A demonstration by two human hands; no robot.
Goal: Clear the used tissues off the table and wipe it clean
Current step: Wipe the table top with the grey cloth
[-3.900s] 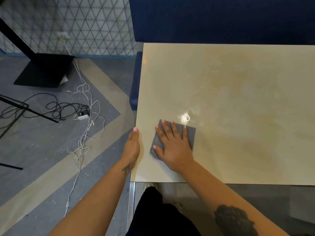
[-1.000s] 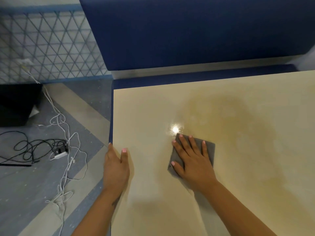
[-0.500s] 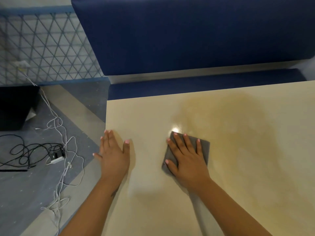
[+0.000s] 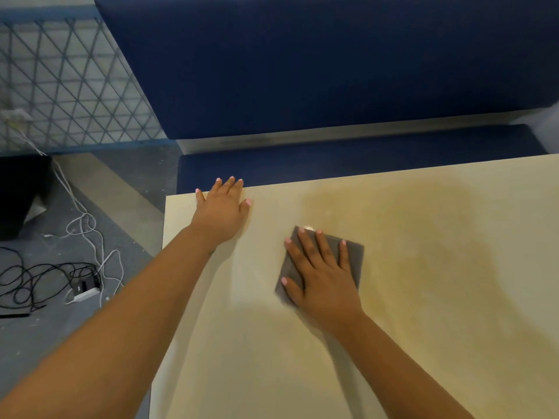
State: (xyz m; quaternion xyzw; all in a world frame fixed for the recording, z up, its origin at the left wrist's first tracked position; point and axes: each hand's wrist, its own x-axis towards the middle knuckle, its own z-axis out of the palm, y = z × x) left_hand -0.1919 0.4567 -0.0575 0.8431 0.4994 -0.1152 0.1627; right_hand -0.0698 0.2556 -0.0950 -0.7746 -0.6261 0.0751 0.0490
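Grey cloth (image 4: 351,252), folded to a rough square, flat on the cream tabletop (image 4: 438,297), in the left half of what shows of it, back from the far edge. Pinned under the right hand (image 4: 322,278), palm down, fingers (image 4: 305,247) straight and spread across the fabric, thumb out to the left over the cloth's left edge; nothing gripped, just pressed flat. Far right corner and a strip along the right side of the cloth uncovered by the hand. Small bright glint of light on the surface at the cloth's far corner, just beyond the fingertips. Broad darker, yellowish patch on the tabletop to the right of and beyond the cloth. Left hand (image 4: 222,211) well apart from the cloth, laid flat near the far left corner of the tabletop, fingers extended with the tips reaching just over the far edge, holding nothing. Both forearms bare, stretched in from the bottom of the view. Beyond the tabletop, a dark blue bench seat (image 4: 332,160) with a tall blue backrest (image 4: 302,65). To the left, grey floor (image 4: 45,343) with tangled black and white cables (image 4: 45,279) and a small adapter (image 4: 86,290), a black base (image 4: 21,192) further back, and a wall with a triangle pattern (image 4: 66,86).
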